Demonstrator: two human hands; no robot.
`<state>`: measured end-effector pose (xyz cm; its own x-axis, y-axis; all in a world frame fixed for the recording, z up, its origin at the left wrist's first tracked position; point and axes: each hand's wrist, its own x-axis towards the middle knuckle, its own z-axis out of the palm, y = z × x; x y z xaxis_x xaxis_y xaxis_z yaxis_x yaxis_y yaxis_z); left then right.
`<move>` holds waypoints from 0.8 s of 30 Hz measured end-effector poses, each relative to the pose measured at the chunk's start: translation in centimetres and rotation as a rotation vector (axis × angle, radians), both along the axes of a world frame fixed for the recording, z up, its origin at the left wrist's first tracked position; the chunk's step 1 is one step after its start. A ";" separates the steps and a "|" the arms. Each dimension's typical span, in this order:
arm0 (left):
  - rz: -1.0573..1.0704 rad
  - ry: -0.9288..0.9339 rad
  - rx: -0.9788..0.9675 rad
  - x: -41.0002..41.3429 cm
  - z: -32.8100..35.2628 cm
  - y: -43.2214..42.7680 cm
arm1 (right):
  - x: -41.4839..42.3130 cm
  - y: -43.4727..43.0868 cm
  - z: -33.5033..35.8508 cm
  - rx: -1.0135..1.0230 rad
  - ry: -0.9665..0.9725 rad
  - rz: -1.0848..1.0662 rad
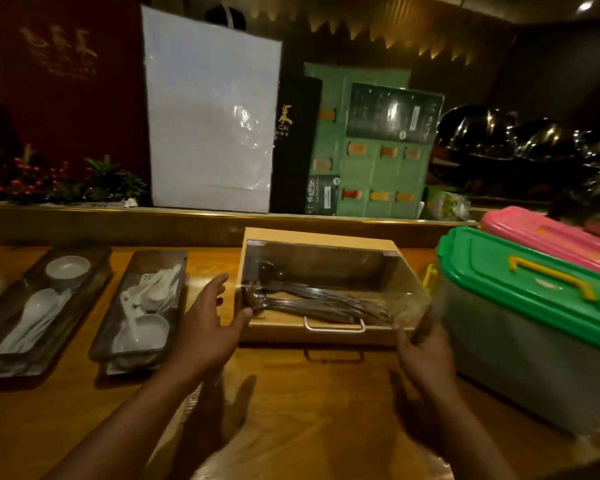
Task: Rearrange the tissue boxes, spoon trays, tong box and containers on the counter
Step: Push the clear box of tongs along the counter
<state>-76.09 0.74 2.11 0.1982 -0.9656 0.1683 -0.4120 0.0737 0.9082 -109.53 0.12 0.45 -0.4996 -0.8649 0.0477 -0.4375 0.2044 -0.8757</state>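
A wooden tong box (321, 237) with a clear lid and a metal handle sits mid-counter, with metal tongs (312, 299) inside. My left hand (210, 318) is at its left front corner, fingers spread, thumb touching the box edge. My right hand (426, 344) is at its right front corner, blurred, fingers against the box side. Two dark spoon trays (97, 268) (179, 261) with white spoons and small bowls lie to the left. A grey container with a green lid (534, 292) stands right, a pink-lidded one (548, 237) behind it.
A raised wooden ledge (187, 223) runs behind the counter, carrying a white bag (212, 112), a black menu (297, 147), green boxes (378, 168) and berry decorations (32, 181). Shiny metal domes (520, 136) are at the far right. Bare wooden counter (309, 410) lies in front.
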 end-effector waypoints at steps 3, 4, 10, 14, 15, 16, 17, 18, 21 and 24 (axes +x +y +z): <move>0.034 0.102 0.070 -1.5 0.8 -1.1 | -0.6 -1.1 -1.5 0.044 -0.096 -0.005; 0.082 0.128 0.069 -3.4 1.0 -1.7 | -2.1 -2.1 -2.4 0.063 -0.086 0.047; 0.238 0.154 0.004 -5.2 0.5 -1.9 | -2.8 -2.0 -5.5 0.031 0.155 0.070; 0.331 0.143 -0.042 -7.0 -0.3 -1.8 | -3.6 -2.7 -4.5 0.038 0.217 0.167; 0.366 0.145 -0.047 -7.3 -0.5 -1.7 | -3.8 -3.0 -4.6 0.022 0.234 0.192; 0.400 0.147 -0.048 -7.5 -0.6 -1.7 | -4.0 -3.4 -4.4 0.024 0.245 0.218; 0.435 0.144 -0.042 -7.6 -0.6 -1.7 | -4.3 -3.9 -4.4 0.025 0.251 0.245; 0.463 0.138 -0.034 -7.7 -0.6 -1.7 | -4.5 -4.5 -4.4 0.036 0.255 0.269; 0.508 0.152 -0.017 -7.3 -0.7 -2.0 | -4.4 -5.8 -4.1 0.024 0.237 0.327; 0.545 0.127 0.012 -6.8 -0.1 -2.7 | -4.2 -6.7 -3.7 -0.010 0.248 0.385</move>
